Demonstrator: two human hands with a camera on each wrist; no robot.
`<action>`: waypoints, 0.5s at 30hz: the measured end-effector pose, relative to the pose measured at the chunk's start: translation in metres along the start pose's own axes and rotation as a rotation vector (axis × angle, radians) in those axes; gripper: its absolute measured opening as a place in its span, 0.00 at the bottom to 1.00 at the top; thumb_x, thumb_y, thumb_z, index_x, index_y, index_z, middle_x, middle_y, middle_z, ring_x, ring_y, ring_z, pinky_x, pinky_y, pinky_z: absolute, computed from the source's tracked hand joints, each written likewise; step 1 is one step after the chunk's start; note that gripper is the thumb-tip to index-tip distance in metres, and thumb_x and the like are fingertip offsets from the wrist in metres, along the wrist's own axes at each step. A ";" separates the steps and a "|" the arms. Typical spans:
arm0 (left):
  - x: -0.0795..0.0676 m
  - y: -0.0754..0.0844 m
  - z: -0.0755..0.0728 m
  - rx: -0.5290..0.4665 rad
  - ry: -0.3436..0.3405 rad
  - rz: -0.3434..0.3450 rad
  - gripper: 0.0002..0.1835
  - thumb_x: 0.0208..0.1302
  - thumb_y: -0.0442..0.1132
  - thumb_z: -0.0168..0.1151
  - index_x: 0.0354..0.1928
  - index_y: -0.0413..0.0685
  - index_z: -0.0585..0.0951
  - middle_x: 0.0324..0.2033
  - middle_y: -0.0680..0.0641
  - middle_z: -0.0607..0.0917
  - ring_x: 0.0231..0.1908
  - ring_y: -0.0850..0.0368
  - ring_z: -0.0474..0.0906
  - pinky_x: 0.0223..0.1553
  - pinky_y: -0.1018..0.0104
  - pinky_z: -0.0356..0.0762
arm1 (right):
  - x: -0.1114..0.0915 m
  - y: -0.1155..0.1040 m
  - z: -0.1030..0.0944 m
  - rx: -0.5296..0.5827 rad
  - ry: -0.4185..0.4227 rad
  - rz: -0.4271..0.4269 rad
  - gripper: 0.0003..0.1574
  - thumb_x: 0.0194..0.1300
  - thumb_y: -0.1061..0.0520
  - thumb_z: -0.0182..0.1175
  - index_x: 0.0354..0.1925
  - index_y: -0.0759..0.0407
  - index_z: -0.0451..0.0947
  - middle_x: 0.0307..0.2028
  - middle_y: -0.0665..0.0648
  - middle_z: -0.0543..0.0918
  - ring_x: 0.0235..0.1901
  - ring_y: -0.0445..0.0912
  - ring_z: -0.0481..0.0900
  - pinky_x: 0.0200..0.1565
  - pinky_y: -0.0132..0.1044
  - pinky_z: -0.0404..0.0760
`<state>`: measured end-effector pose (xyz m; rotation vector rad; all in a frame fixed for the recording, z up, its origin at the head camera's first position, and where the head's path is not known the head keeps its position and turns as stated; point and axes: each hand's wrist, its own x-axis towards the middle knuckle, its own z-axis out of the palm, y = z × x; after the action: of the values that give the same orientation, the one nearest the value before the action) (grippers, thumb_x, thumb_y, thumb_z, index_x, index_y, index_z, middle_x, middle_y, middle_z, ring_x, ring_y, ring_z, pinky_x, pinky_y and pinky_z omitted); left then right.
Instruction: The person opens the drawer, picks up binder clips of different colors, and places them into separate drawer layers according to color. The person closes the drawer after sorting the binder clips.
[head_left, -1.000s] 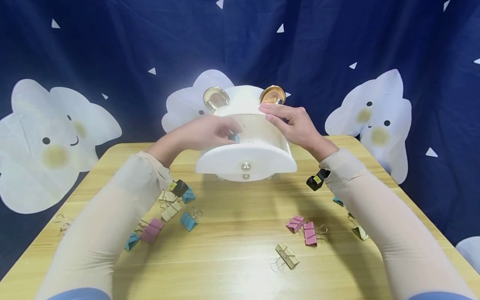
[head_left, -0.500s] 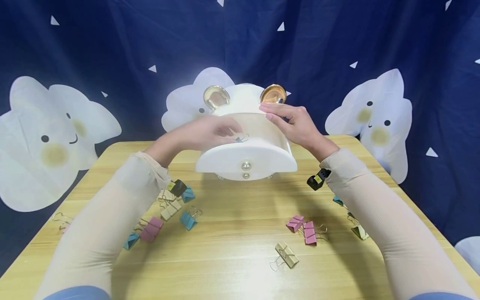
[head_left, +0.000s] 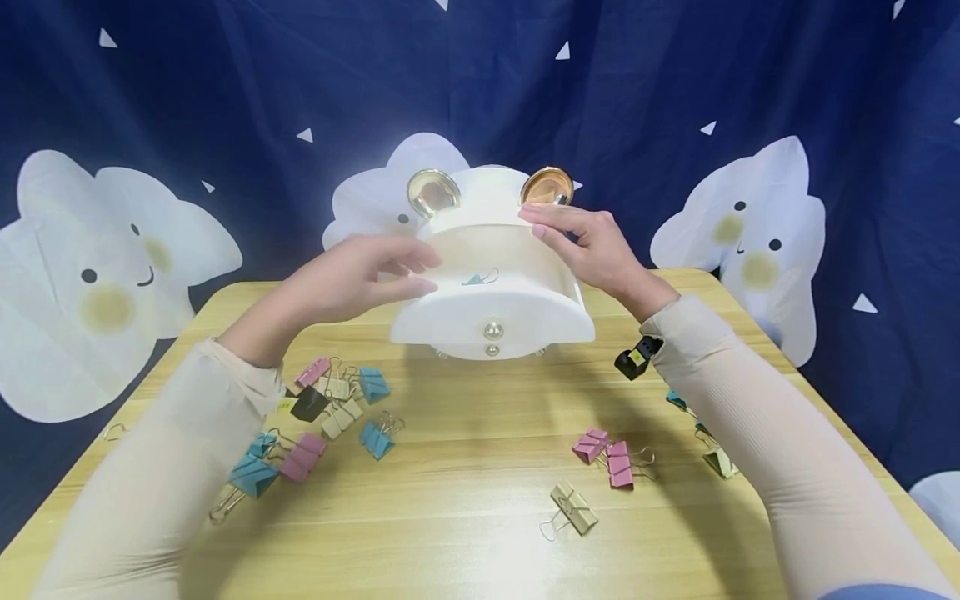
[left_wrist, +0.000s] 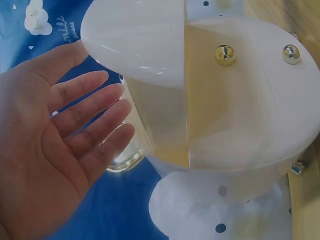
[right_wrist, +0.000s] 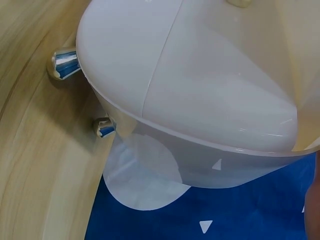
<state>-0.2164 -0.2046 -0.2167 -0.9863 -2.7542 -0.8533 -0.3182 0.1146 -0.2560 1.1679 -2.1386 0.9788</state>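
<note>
A white box (head_left: 450, 321) with gold ball knobs stands at the back of the table, its rounded lid (head_left: 487, 196) raised. Over its front wall shows a blue binder clip (head_left: 474, 280) with one wire handle up. My left hand (head_left: 360, 275) is just left of the opening, holding nothing; in the left wrist view the left hand (left_wrist: 60, 135) has its fingers spread beside the lid. My right hand (head_left: 596, 254) pinches the lid's right edge near the gold ear (head_left: 547, 187), fingers above and thumb below. Only a sliver of that hand enters the right wrist view.
Pink, blue and cream binder clips (head_left: 303, 456) lie scattered on the wooden table (head_left: 465, 467) at left. More sit to the right, including pink clips (head_left: 619, 465) and a gold clip (head_left: 574, 509). A dark blue cloud-print curtain (head_left: 480, 75) hangs behind.
My left hand has let go of the blue binder clip inside the box and drawn back to the left, its fingers opening. The right hand and the lid have stayed in place.
</note>
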 end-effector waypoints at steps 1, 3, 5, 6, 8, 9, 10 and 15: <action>-0.003 -0.001 0.000 0.005 0.004 -0.002 0.19 0.66 0.44 0.66 0.55 0.46 0.80 0.49 0.48 0.84 0.50 0.52 0.80 0.54 0.50 0.76 | 0.000 0.000 0.000 -0.001 0.001 0.001 0.18 0.69 0.57 0.61 0.56 0.54 0.82 0.54 0.48 0.82 0.59 0.40 0.75 0.61 0.35 0.71; -0.009 -0.003 -0.002 0.017 0.013 -0.005 0.18 0.66 0.45 0.65 0.55 0.46 0.80 0.49 0.48 0.84 0.50 0.51 0.80 0.54 0.49 0.76 | 0.000 0.000 -0.001 0.003 0.001 0.003 0.18 0.69 0.57 0.61 0.56 0.53 0.82 0.54 0.48 0.82 0.59 0.40 0.75 0.61 0.35 0.71; -0.015 -0.006 -0.004 0.037 0.025 -0.005 0.18 0.66 0.45 0.65 0.55 0.47 0.80 0.50 0.49 0.83 0.51 0.50 0.80 0.53 0.49 0.76 | 0.000 -0.001 -0.001 0.007 0.001 0.008 0.18 0.70 0.56 0.61 0.56 0.53 0.82 0.55 0.47 0.82 0.59 0.39 0.74 0.61 0.35 0.71; -0.019 -0.007 -0.005 0.049 0.030 -0.008 0.18 0.67 0.46 0.64 0.55 0.48 0.81 0.51 0.49 0.83 0.51 0.50 0.80 0.53 0.48 0.76 | -0.001 -0.001 -0.001 0.009 0.001 0.010 0.18 0.70 0.56 0.61 0.57 0.53 0.82 0.55 0.47 0.82 0.60 0.39 0.74 0.61 0.35 0.71; -0.025 -0.011 -0.005 0.068 0.035 -0.018 0.18 0.67 0.46 0.64 0.56 0.50 0.80 0.51 0.51 0.83 0.51 0.49 0.80 0.53 0.48 0.75 | -0.001 -0.001 -0.002 0.007 0.002 0.015 0.18 0.70 0.56 0.61 0.57 0.52 0.82 0.55 0.47 0.82 0.60 0.39 0.74 0.61 0.35 0.71; -0.029 -0.013 -0.005 0.075 0.034 -0.025 0.18 0.67 0.47 0.64 0.56 0.51 0.80 0.51 0.52 0.83 0.51 0.49 0.79 0.53 0.49 0.75 | -0.001 -0.002 -0.002 0.006 0.002 0.017 0.18 0.70 0.56 0.61 0.57 0.52 0.82 0.55 0.47 0.81 0.60 0.39 0.74 0.61 0.35 0.71; -0.033 -0.014 -0.005 0.084 0.032 -0.035 0.18 0.68 0.47 0.63 0.57 0.52 0.80 0.52 0.52 0.83 0.52 0.48 0.79 0.53 0.48 0.75 | -0.002 -0.002 -0.003 0.004 0.002 0.020 0.18 0.70 0.56 0.61 0.57 0.52 0.82 0.55 0.47 0.81 0.60 0.39 0.74 0.62 0.35 0.70; -0.053 -0.022 -0.002 0.106 0.011 -0.101 0.20 0.68 0.50 0.62 0.59 0.52 0.79 0.55 0.51 0.81 0.53 0.46 0.78 0.53 0.45 0.75 | -0.003 -0.001 -0.005 0.002 0.004 0.026 0.18 0.70 0.56 0.61 0.57 0.51 0.82 0.56 0.47 0.81 0.60 0.39 0.73 0.62 0.34 0.70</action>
<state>-0.1883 -0.2492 -0.2400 -0.8284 -2.8280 -0.7146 -0.3151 0.1193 -0.2549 1.1412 -2.1547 0.9940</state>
